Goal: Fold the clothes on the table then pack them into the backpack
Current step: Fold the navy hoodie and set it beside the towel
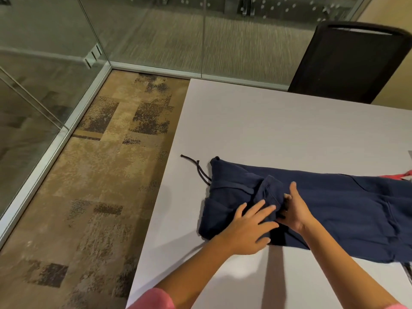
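Patterned carpet borders the white desk [267, 121]. Left hand [249, 221] lies flat, fingers spread, pinning the navy pants [345, 204] just beside the right hand [294, 210], whose grip pinches a bunched fold, apparently to tuck it.

You have one navy garment [334, 206] and one red garment [399, 176] at the worktop's [256, 121] right edge, one chair [347, 63], two hands.

- My left hand [249, 226] lies flat, fingers spread, on navy sweatpants [334, 201] on a white table [267, 121].
- My right hand [294, 210] grips a raised fold beside it.
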### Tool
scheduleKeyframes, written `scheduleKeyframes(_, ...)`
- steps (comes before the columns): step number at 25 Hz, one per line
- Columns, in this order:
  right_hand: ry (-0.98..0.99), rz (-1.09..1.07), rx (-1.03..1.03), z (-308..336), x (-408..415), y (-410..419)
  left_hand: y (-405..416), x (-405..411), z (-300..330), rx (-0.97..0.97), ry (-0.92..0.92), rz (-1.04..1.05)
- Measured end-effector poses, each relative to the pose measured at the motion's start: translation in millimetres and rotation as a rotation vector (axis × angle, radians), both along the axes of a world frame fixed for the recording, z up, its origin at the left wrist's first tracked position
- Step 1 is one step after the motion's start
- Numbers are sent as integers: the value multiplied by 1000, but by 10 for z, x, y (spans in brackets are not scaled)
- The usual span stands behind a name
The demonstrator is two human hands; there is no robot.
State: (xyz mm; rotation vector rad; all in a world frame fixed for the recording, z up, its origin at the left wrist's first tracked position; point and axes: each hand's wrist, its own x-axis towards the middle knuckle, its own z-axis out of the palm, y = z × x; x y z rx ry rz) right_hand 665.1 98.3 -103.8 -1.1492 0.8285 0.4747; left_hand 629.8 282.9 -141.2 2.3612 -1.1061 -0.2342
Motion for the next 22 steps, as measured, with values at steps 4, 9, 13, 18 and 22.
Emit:
scheduleKeyframes(4,-169,215,-387,-12,-81,110,315,-24,-138,37,-148,408)
scheduleKeyframes(9,-418,-48,-663,352,50,57,658,153,-230,-32,81,843)
scheduleKeyframes(13,-273,58,-868,340,94,-313,523,144,-324,74,247,671)
scheduleKeyframes(18,-108,252,-1011,33,15,-547,364,83,-483,295,234,606)
scheduleKeyframes(22,-153,171,-1025,19,70,-550,333,211,-413,91,260,685)
